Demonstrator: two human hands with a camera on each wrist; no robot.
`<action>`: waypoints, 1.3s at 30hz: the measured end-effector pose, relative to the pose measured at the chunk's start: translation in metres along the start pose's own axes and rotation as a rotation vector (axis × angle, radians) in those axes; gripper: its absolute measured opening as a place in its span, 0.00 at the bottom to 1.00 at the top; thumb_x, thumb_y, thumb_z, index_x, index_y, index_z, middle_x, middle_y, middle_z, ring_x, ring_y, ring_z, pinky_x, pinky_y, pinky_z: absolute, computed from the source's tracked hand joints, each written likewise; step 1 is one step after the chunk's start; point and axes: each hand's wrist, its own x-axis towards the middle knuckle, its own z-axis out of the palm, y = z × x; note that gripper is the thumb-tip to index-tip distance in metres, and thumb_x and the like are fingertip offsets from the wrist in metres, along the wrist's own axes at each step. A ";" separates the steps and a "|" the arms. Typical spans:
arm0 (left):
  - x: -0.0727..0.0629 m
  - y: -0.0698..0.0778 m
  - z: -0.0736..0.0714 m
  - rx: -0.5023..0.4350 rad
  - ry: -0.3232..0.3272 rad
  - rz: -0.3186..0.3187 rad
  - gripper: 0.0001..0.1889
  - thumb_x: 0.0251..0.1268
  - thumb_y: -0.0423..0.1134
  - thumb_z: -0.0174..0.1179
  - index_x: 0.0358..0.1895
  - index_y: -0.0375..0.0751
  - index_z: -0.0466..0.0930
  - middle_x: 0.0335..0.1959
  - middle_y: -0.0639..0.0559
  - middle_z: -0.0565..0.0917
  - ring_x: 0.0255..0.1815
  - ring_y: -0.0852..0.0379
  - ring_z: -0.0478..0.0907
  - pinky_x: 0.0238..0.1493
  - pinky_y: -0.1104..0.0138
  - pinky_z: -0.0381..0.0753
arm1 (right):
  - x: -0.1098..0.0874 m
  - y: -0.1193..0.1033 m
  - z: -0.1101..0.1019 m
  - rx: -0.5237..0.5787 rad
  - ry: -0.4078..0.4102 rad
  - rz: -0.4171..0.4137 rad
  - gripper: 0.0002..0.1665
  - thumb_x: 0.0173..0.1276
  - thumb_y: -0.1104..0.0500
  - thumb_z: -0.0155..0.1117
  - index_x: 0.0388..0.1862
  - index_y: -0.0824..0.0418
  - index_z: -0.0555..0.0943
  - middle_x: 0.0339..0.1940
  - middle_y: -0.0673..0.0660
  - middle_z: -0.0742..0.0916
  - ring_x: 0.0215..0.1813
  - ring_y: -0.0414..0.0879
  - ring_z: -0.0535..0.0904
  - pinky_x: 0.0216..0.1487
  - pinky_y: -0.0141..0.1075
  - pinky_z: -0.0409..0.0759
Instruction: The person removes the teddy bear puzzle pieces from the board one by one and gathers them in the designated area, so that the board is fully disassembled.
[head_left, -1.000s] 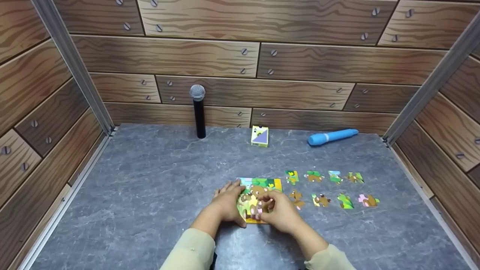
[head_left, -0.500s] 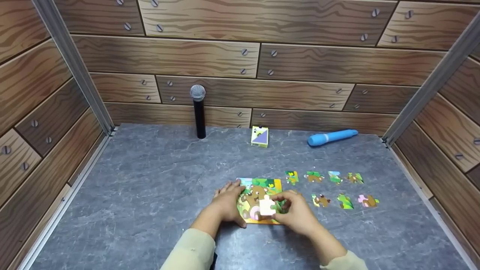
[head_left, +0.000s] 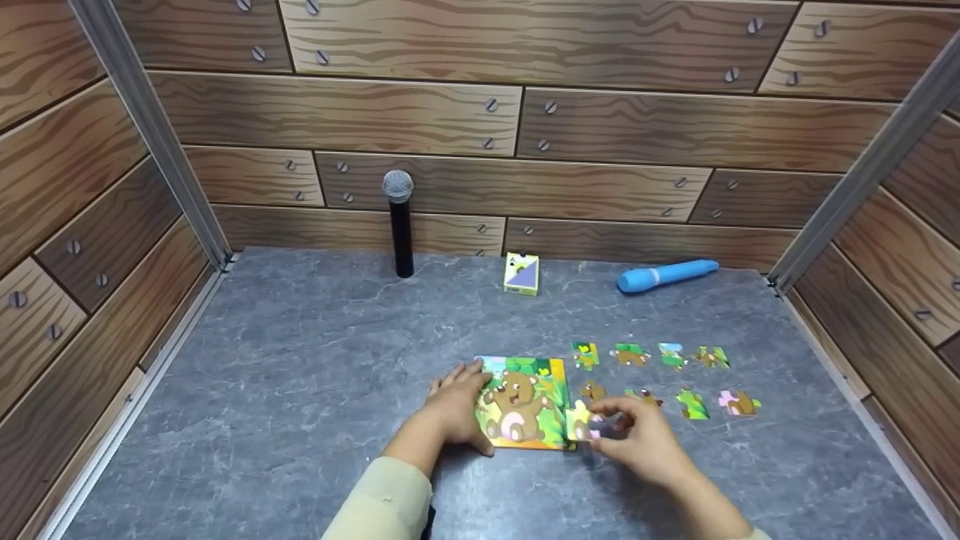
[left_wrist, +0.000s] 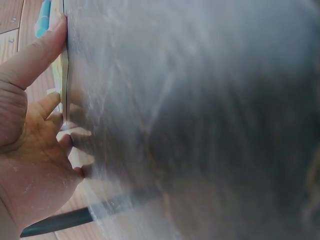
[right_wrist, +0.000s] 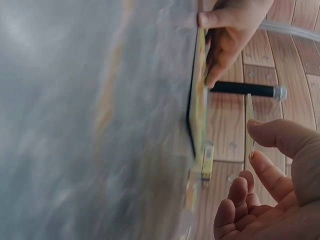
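A square bear picture puzzle board [head_left: 523,405] lies on the grey table. My left hand [head_left: 454,405] rests along its left edge with fingers spread; the left wrist view shows the thumb [left_wrist: 37,57] at the board's edge. Between thumb and fingertips my right hand [head_left: 641,439] pinches a pale yellow and pink jigsaw piece [head_left: 580,421], just past the board's right edge. In the right wrist view that jigsaw piece [right_wrist: 249,120] appears edge-on, raised off the table. A brown jigsaw piece [head_left: 592,391] lies close behind it.
Several loose jigsaw pieces [head_left: 691,403] lie in two rows to the right. Along the back are an upright black microphone [head_left: 402,236], a card box [head_left: 521,274] and a blue microphone-shaped object [head_left: 667,276]. Wood-patterned walls [head_left: 420,116] enclose the table.
My right hand has moved rightward from over the board with the jigsaw piece. Its white back showed half a second ago; now its coloured face shows. My left hand has stayed put.
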 end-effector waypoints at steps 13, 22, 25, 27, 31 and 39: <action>0.000 0.000 -0.001 -0.003 -0.004 -0.003 0.62 0.35 0.45 0.90 0.80 0.40 0.66 0.86 0.43 0.56 0.86 0.36 0.47 0.82 0.35 0.43 | -0.017 0.024 -0.025 -0.002 -0.048 0.084 0.26 0.52 0.68 0.83 0.52 0.68 0.87 0.44 0.58 0.87 0.39 0.47 0.77 0.37 0.32 0.78; 0.001 0.000 0.001 0.001 -0.008 -0.007 0.62 0.35 0.45 0.91 0.80 0.41 0.67 0.86 0.44 0.56 0.86 0.37 0.47 0.82 0.36 0.44 | -0.018 0.036 -0.026 -0.024 -0.145 0.077 0.24 0.52 0.66 0.83 0.50 0.67 0.88 0.43 0.56 0.88 0.39 0.47 0.76 0.38 0.33 0.75; 0.001 0.000 0.001 -0.001 -0.007 -0.007 0.62 0.35 0.44 0.90 0.80 0.41 0.67 0.86 0.44 0.56 0.86 0.37 0.47 0.82 0.36 0.43 | -0.017 0.039 -0.026 -0.027 -0.153 0.067 0.24 0.52 0.66 0.82 0.50 0.68 0.88 0.44 0.57 0.88 0.40 0.47 0.76 0.40 0.33 0.75; 0.001 0.000 0.001 -0.004 -0.009 -0.007 0.62 0.34 0.45 0.90 0.80 0.41 0.66 0.86 0.44 0.56 0.86 0.37 0.47 0.82 0.36 0.42 | -0.017 0.041 -0.026 -0.025 -0.155 0.071 0.24 0.53 0.66 0.82 0.50 0.68 0.88 0.45 0.57 0.88 0.40 0.47 0.76 0.40 0.33 0.75; 0.001 0.000 0.001 -0.003 -0.008 -0.002 0.62 0.34 0.45 0.90 0.81 0.41 0.66 0.86 0.44 0.56 0.86 0.37 0.47 0.82 0.36 0.43 | -0.016 0.044 -0.026 -0.020 -0.155 0.088 0.24 0.53 0.67 0.81 0.51 0.69 0.88 0.45 0.56 0.88 0.40 0.47 0.75 0.39 0.33 0.74; 0.000 0.000 0.000 -0.005 -0.005 -0.003 0.62 0.34 0.45 0.90 0.81 0.40 0.66 0.86 0.44 0.56 0.86 0.37 0.47 0.82 0.36 0.43 | -0.014 0.047 -0.025 -0.026 -0.170 0.116 0.23 0.54 0.68 0.81 0.51 0.69 0.88 0.47 0.57 0.88 0.42 0.48 0.74 0.41 0.34 0.74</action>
